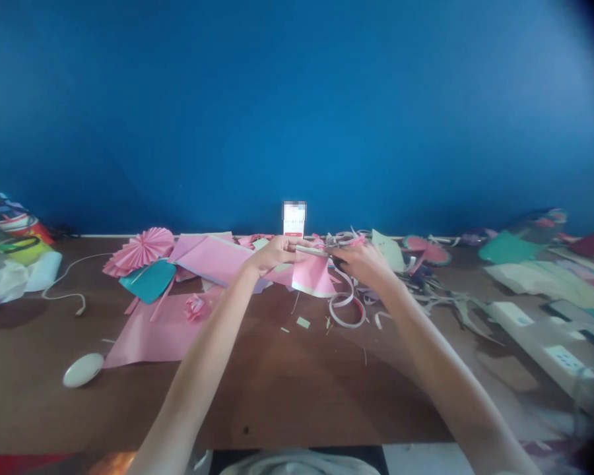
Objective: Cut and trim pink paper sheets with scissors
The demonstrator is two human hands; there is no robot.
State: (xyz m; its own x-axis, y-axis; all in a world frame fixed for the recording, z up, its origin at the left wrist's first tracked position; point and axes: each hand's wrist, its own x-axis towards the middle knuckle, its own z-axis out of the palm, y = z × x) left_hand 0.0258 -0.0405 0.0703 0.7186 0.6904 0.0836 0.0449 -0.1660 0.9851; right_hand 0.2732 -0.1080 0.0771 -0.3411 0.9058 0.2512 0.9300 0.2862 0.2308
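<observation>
My left hand has its fingers closed on the upper edge of a pink sheet of paper, which hangs down in front of it. My right hand is wrapped round the dark handles of a pair of scissors. The scissors lie along the top of the pink paper, close to the left fingertips; the blades are blurred there. Beside the right hand, a white paper roll of tape and curled strips lie on the table.
A phone stands against the blue wall. To the left are a pink paper fan, a teal paper piece, a paper rose and a white oval object. A power strip lies at right; paper scraps dot the table.
</observation>
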